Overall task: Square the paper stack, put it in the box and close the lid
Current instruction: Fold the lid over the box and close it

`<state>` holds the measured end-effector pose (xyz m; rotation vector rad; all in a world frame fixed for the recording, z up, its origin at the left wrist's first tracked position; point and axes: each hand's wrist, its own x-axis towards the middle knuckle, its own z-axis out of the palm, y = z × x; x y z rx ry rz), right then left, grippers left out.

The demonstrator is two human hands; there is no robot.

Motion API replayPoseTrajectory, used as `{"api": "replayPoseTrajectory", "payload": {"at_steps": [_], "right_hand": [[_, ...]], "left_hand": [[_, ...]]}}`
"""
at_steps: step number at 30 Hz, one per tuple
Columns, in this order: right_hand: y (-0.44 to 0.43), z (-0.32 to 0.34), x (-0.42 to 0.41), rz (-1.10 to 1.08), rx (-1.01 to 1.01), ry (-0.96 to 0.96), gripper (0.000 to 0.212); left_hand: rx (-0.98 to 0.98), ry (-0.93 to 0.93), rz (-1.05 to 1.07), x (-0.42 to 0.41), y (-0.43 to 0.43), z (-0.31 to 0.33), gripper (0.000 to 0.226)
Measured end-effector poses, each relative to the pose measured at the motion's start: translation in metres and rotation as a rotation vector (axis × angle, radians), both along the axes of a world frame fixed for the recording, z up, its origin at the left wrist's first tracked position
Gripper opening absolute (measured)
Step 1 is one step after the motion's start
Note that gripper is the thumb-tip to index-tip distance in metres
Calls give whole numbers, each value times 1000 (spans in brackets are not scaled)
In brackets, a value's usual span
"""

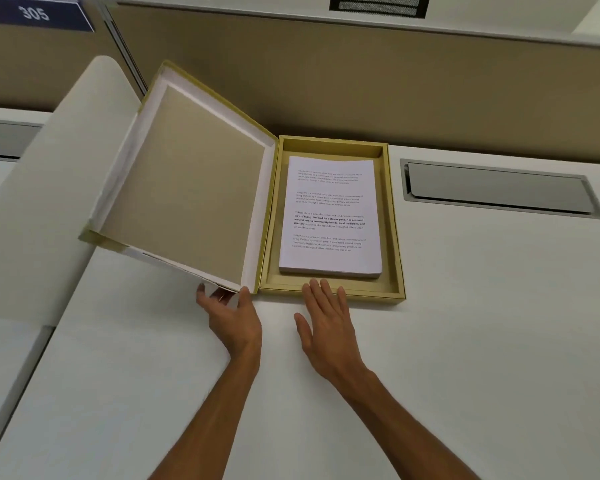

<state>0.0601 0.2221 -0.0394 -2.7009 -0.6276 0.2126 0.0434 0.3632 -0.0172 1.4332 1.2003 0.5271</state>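
Observation:
A gold box [395, 237] lies open on the white desk. A squared paper stack [331, 216] with printed text lies flat inside it. The hinged lid [187, 188], beige inside with a white border, stands raised at a slant on the box's left side. My left hand [231, 315] holds the lid's near edge, fingers under it and thumb at its near right corner. My right hand [326, 323] rests flat on the desk with fingers apart, fingertips touching the box's near rim, and holds nothing.
A grey cable hatch [499, 188] is set into the desk [465, 341] to the right of the box. A tan partition wall [361, 81] runs behind. A cream chair back [42, 202] stands to the left, under the lid's far edge.

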Motion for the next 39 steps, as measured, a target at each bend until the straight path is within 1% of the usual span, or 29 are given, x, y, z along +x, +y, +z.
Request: {"api": "replayPoseTrajectory", "payload": {"at_steps": [5, 9, 12, 15, 17, 19, 20, 22, 26, 28, 30, 32, 35, 37, 39], "right_hand": [[0, -1, 1, -3, -3, 12, 64], [1, -1, -1, -5, -8, -4, 72], [0, -1, -1, 4, -9, -11, 73], [-1, 0, 0, 17, -11, 13, 72], [-3, 1, 0, 24, 5, 40, 69], [-4, 1, 0, 22, 45, 51, 63], [-5, 2, 0, 11, 99, 57, 60], [-6, 10, 0, -58, 278, 112, 57], [-11, 28, 4, -299, 629, 354, 63], [-15, 33, 7, -417, 803, 459, 68], [-20, 36, 9, -484, 1000, 535, 71], [-25, 39, 10, -535, 1177, 562, 72], [-34, 48, 13, -656, 1380, 534, 62], [-40, 50, 17, -748, 1442, 504, 54], [-46, 50, 22, -864, 1425, 484, 50]], "left_hand": [[97, 5, -65, -1, -2, 4, 52], [119, 15, -129, 0, -1, 5, 49], [163, 28, -193, -1, -3, -1, 49], [278, 50, -272, 1, -7, -1, 52], [331, 48, -335, 3, -12, 0, 56], [367, 52, -393, 3, -15, 0, 53], [391, 56, -418, 2, -16, -1, 49], [447, 78, -468, 1, -16, -4, 45], [641, 180, -588, -1, -16, -9, 56], [744, 198, -636, -2, -17, -10, 61], [837, 204, -677, -4, -16, -15, 67], [895, 214, -703, -4, -15, -21, 69], [914, 251, -718, -3, -17, -26, 70], [919, 274, -723, -2, -21, -27, 68], [927, 294, -727, 0, -27, -28, 66]]}}
